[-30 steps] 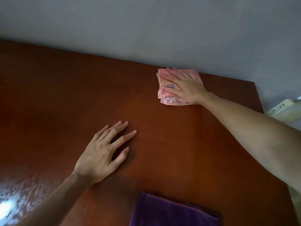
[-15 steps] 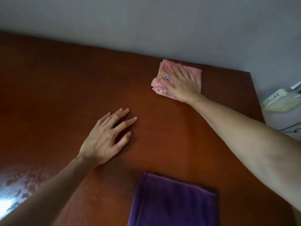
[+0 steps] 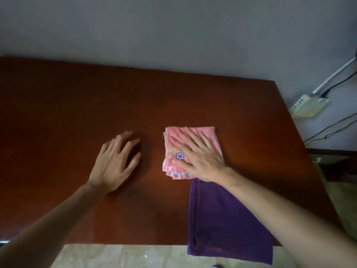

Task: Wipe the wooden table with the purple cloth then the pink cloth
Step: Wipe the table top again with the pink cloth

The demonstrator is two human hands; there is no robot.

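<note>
The folded pink cloth (image 3: 174,149), with a small purple flower on it, lies near the middle of the wooden table (image 3: 67,117). My right hand (image 3: 201,157) is pressed flat on top of it, fingers spread. The folded purple cloth (image 3: 222,225) lies right behind the pink one at the table's near edge, its end hanging over, partly under my right forearm. My left hand (image 3: 116,161) rests flat on the bare wood to the left of the pink cloth, holding nothing.
A grey wall runs along the table's far edge. To the right, beyond the table's right edge, a pale power strip (image 3: 309,107) with cables sits by the wall. Light floor shows below the near edge.
My right hand has dragged the pink cloth from the far edge back toward me to the table's middle. The view has tilted down, showing the near edge and more purple cloth.
</note>
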